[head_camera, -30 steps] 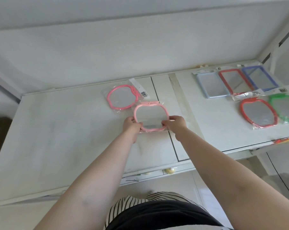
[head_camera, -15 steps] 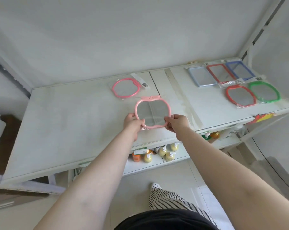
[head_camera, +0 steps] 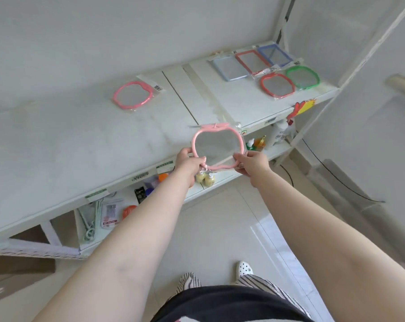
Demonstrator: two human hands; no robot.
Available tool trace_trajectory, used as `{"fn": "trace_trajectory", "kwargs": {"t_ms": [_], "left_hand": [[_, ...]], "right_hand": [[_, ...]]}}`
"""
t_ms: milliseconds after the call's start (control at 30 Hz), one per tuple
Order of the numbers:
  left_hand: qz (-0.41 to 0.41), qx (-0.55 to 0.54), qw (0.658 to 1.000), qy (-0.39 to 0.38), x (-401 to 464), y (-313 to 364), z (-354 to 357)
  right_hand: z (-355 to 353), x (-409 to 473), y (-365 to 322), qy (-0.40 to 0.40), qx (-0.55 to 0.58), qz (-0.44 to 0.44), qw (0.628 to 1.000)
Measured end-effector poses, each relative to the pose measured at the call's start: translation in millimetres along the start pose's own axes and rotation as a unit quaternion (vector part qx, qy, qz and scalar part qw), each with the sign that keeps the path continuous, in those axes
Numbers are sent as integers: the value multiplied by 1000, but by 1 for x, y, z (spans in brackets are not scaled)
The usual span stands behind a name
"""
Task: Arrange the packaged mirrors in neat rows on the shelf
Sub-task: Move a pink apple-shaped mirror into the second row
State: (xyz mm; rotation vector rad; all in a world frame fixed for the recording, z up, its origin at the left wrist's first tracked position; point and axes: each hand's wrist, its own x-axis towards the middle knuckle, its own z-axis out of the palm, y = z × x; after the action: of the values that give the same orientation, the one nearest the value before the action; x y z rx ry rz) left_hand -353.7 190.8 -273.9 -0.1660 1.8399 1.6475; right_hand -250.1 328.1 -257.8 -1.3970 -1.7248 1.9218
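Both hands, left hand (head_camera: 188, 161) & right hand (head_camera: 252, 161), grip pink mirror (head_camera: 217, 147). Next: lay it by red mirror (head_camera: 277, 85), 1 o'clock.

A small shop: white shelf (head_camera: 80, 147) with price labels (head_camera: 164, 164) along its front edge, packaged mirrors (head_camera: 133, 95) laid out, bottled goods (head_camera: 206, 178) on the lower shelf.

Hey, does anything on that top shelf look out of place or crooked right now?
Yes: the darker pink apple-shaped packaged mirror lies alone mid-shelf, tilted, far from the five mirrors grouped at the right end.
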Motion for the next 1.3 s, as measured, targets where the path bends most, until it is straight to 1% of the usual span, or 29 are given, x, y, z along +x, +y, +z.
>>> {"fn": "trace_trajectory", "kwargs": {"t_ms": [133, 300, 433, 567, 667, 833, 967, 1133, 1300], "left_hand": [[4, 30, 999, -20, -11, -7, 48], [3, 61, 998, -33, -25, -33, 144], [3, 63, 997, -45, -37, -68, 216], [-1, 59, 997, -41, -47, -84, 264], [4, 63, 997, -33, -46, -79, 282], [5, 85, 996, -15, -27, -61, 300], [-9, 70, 997, -40, 1, -42, 312], [-12, 30, 996, -80, 42, 3, 328], [-21, -37, 996, -77, 85, 49, 335]], "right_hand": [[-51, 6, 7, 16, 11, 14, 1000], [-149, 24, 23, 28, 30, 22, 999], [-228, 40, 37, 28, 2, 8, 1000], [-279, 55, 45, 25, -23, 8, 999], [-295, 68, 45, 18, -17, 14, 1000], [-300, 98, 30, 6, -10, 15, 1000], [-301, 131, 9, 8, -16, 12, 1000], [-299, 171, -30, -1, -11, 1, 1000], [-293, 207, -60, -36, -29, -12, 999]]}}
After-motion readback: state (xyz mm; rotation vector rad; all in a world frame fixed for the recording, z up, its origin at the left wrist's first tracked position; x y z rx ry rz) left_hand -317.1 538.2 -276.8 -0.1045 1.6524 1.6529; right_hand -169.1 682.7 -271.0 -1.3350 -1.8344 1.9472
